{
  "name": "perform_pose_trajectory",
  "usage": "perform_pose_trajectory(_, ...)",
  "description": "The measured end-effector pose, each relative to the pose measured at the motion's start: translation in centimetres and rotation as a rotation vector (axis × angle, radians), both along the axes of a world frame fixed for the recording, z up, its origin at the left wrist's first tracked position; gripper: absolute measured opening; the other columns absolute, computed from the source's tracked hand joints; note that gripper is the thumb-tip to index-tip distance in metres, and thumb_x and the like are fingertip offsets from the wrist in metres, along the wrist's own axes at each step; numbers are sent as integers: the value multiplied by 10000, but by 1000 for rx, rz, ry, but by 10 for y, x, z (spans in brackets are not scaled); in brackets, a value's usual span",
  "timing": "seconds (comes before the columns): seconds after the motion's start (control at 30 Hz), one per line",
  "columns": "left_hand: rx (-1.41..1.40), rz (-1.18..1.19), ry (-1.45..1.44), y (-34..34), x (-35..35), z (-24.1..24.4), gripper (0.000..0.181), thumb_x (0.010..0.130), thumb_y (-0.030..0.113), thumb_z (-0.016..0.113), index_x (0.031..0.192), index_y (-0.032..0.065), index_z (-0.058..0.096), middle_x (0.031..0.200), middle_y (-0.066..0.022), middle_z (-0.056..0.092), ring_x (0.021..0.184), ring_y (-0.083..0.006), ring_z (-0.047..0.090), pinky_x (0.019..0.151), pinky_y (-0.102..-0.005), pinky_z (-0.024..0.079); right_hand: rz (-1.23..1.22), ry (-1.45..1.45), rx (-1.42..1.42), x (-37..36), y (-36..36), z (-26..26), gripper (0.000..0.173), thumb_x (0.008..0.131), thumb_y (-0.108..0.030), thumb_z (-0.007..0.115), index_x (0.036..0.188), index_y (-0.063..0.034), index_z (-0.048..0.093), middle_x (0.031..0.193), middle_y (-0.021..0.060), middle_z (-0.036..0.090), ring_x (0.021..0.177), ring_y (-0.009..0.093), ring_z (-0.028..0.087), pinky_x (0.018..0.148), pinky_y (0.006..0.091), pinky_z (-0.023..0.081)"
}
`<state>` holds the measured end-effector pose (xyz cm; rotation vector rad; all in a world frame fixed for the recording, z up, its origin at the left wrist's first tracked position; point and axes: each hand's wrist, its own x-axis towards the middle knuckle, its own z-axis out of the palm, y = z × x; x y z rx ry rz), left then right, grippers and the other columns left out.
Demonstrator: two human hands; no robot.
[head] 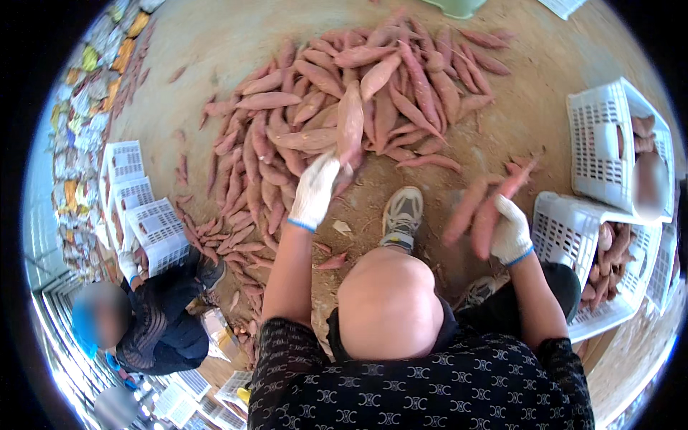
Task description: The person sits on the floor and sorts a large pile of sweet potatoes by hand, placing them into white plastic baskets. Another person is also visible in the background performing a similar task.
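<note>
A large heap of reddish sweet potatoes lies on the dirty floor before me. My left hand, in a white knit glove with a blue cuff, is closed around the lower end of a long sweet potato, which points away over the heap. My right hand, gloved alike, holds another sweet potato by its side, to the right of my shoe. More sweet potatoes lie or hang just left of it, blurred, so I cannot tell whether that hand holds them too.
White plastic crates with sweet potatoes stand at my right, one beyond another. At the left, a co-worker crouches by more white crates. Filled sacks line the far left. A green tub sits at the top edge.
</note>
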<state>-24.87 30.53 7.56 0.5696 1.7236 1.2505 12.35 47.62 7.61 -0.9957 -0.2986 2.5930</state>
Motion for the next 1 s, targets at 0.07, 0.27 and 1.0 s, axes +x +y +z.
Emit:
perform_pose_trajectory(0.07,-21,-87,-149,-1,40,9,564,1059,330,555,1426,-93,495,1138,-95,671,1021,-156,624,894,-275,495,43,-88,-79,15,6,-20,723,888,-512,708,1425,-71,506,1343,179,603,1238,359,578,1078,482,450)
perform_pose_trajectory(0.27,86,-547,-208,32,114,60,425,1062,203,531,1412,-36,554,1052,-81,663,1002,-180,612,932,-321,486,-79,-2,108,-17,1,-35,912,903,-719,599,1536,-99,383,1429,138,541,1287,299,548,1101,458,438)
perform_pose_trajectory(1.0,217,-457,-289,11,124,79,579,1021,324,642,1412,-83,510,1087,-66,644,1056,-175,623,973,-324,503,-849,14,582,263,20,161,908,948,-716,512,1580,-99,303,1599,161,373,1453,345,378,1247,523,225)
